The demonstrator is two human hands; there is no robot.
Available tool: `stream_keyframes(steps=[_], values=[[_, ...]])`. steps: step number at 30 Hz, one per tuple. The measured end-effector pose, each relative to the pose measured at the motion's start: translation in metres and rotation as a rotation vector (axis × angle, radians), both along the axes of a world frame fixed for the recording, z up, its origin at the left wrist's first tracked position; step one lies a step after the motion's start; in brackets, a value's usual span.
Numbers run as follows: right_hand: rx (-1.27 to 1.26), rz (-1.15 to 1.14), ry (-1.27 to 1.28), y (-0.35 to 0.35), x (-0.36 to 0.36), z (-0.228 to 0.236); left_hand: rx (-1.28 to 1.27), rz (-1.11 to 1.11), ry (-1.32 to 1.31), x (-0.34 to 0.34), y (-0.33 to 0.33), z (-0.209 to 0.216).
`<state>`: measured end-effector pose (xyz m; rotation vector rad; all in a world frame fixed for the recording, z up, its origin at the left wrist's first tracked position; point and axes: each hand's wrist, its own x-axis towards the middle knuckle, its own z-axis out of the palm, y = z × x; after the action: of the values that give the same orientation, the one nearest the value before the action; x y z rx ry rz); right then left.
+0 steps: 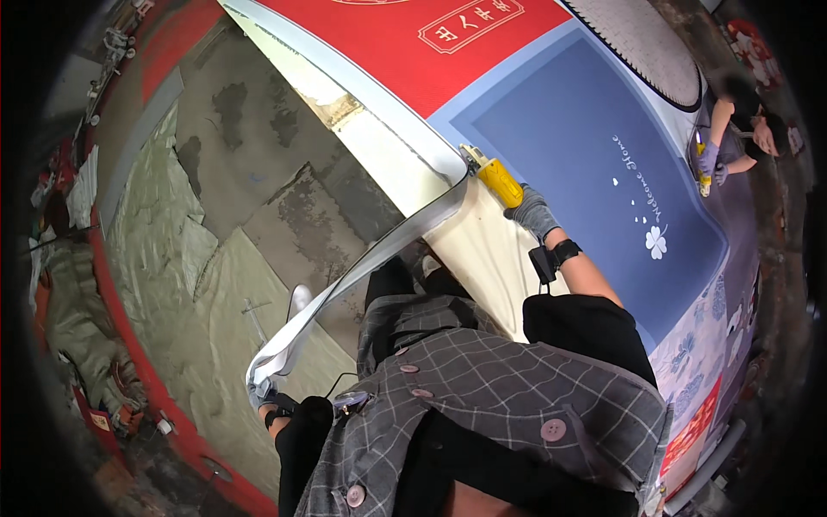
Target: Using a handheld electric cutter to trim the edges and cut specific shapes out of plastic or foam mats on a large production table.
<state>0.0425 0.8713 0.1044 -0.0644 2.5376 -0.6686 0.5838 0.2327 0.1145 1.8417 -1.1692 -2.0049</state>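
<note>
yellow cutter [500, 183] clasped in outstretched right hand [535, 214], left hand [262, 393] aside clutching white strip [295, 334]

The left hand [264, 393] is partly hidden by the white strip [289, 340], the red mat [405, 52] is cut off by the upper edge, and clutter [127, 415] (lower left) appears too indistinct to identify.
</note>
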Motion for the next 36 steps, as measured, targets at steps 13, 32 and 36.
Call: stream_keyframes(steps=[13, 32, 36], values=[[-0.129, -0.081, -0.002, -0.135, -0.108, 0.0, -0.179, 0.415, -0.117, -0.137, -0.141, 0.042], [-0.067, -0.033, 0.035, -0.271, -0.24, -0.002, -0.498, -0.064, 0.024, -0.452, -0.284, 0.028], [-0.131, -0.04, 0.046, -0.313, -0.27, 0.009, -0.554, -0.178, -0.03, -0.533, -0.292, 0.057]])
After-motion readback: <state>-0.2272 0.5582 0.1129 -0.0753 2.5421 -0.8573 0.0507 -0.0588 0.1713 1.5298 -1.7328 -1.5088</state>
